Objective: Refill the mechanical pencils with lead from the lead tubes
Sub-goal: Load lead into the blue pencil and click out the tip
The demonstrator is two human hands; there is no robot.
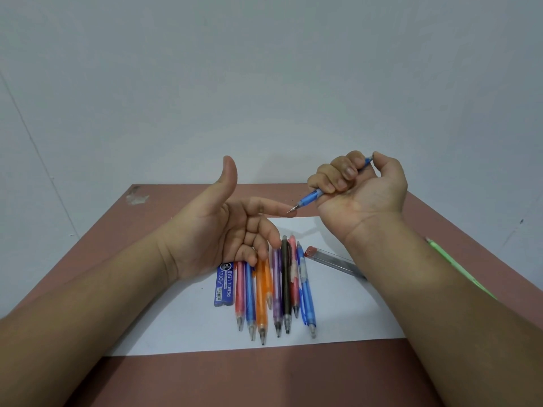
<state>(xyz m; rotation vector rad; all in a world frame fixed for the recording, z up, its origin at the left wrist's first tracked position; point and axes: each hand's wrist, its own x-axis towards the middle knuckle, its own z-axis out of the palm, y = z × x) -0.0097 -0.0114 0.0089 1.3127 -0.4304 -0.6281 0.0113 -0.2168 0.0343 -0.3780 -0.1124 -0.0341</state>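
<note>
Nearest: two bare forearms come in from bottom corners, over the brown counter [182, 383]. White paper sheet [182, 327] lies on it w/ the supplies on top.

On the sheet, a row of mech pencils side by side, tips toward the viewer: pink pencil [240, 298], blue pencil [249, 301], orange pencil [261, 304], purple pencil [277, 292], black pencil [286, 286], red pencil [293, 283], and another blue pencil w/ clip [308, 301] at the right end. Just left of the row, touching the pink one or nearly so, a blue lead tube [225, 284] labelled "PENCIL LEAD". Right of the row, a clear grey lead tube [333, 261] w/ a reddish cap lies at an angle, far end hidden behind the right forearm. A green pencil [449, 259] lies on the counter off the sheet, partly hidden by that forearm.

Above the row: left hand [223, 230] palm up, thumb straight up, index finger stretched out to the right, other fingers loosely curled; holds nothing. Right hand [358, 186] fisted round a blue mech pencil [311, 198], thumb at its top end. Its metal tip points down-left and meets the left index fingertip.

Farthest: counter's back edge against a plain pale wall [264, 69]; a scuffed patch [136, 196] at the counter's far left corner.
</note>
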